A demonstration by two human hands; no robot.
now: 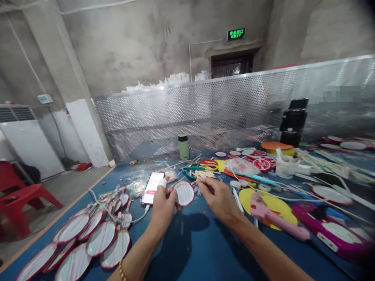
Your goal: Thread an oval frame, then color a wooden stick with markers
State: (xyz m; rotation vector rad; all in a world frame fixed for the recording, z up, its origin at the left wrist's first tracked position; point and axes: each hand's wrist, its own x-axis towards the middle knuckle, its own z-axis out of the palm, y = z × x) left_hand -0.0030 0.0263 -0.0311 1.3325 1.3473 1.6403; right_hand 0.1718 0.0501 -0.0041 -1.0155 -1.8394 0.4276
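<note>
- Step in hand: the left hand [162,205] grasps one red-rimmed disc [183,192], held upright just above the blue surface [190,249].
- The right hand [218,199], at the disc's 3 o'clock, has its fingers pinched; I cannot tell whether they hold anything.
- The next move seems to call for a steady disc.
- Counted: one phone [153,187] at 10 o'clock, one glue gun [272,218] at 4 o'clock, and a dozen or so overlapping discs in the pile [88,242] at 8 o'clock.
</note>
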